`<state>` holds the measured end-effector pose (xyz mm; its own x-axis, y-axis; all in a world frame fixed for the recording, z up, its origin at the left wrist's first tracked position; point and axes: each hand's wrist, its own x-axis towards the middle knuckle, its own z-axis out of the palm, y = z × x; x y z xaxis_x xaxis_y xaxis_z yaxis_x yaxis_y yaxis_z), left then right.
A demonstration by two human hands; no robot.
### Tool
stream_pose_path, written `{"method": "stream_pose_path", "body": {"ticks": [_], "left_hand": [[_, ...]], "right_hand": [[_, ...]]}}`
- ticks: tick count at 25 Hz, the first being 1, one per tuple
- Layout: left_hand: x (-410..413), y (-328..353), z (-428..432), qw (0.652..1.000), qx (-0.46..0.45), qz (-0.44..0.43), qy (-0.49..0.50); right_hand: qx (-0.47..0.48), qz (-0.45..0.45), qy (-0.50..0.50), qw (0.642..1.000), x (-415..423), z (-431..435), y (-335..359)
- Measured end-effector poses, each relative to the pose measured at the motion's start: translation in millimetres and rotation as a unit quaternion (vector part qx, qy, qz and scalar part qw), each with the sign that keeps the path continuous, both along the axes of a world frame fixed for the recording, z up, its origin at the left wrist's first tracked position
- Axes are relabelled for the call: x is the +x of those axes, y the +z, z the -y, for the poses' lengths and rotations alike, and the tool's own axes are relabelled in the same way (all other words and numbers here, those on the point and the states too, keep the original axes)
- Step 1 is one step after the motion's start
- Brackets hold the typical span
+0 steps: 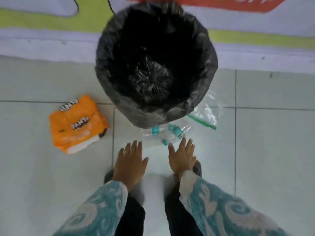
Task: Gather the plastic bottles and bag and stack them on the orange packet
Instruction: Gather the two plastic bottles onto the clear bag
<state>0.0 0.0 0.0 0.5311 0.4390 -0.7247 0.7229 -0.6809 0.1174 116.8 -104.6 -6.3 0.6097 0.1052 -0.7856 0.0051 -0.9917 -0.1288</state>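
Observation:
Several crushed clear plastic bottles [166, 132] with teal labels lie on the floor just in front of the bin. A clear zip bag [207, 114] with a green strip lies to their right, partly under the bin's edge. The orange packet [77, 122] rests on the tiles at the left. My left hand [130, 163] hovers open, fingers spread, below and left of the bottles. My right hand [182, 156] is open too, its fingertips close to the nearest bottle; I cannot tell if they touch. Both hands hold nothing.
A tall bin lined with a black bag [156, 65] stands directly behind the bottles. A printed banner [51, 23] covers the floor at the back. Pale floor tiles [272, 150] spread around me, and my dark trouser legs show below.

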Motion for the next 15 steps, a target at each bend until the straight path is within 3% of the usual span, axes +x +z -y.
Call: {"method": "stream_pose_path", "body": {"ticks": [4, 9, 15], "left_hand": [[53.2, -98.0, 12.4, 0.98, 0.037, 0.149, -0.124], [67.3, -156.8, 11.6, 0.962, 0.126, 0.187, -0.156], [70.4, -155.0, 20.4, 0.986, 0.053, 0.158, -0.023]], "right_hand": [[0.037, 0.069, -0.032, 0.996, 36.6, -4.9, -101.2], [0.04, 0.16, 0.058, 0.985, 40.7, -0.8, -155.0], [0.083, 0.156, 0.094, 0.98, 48.1, 30.5, -145.7]]}}
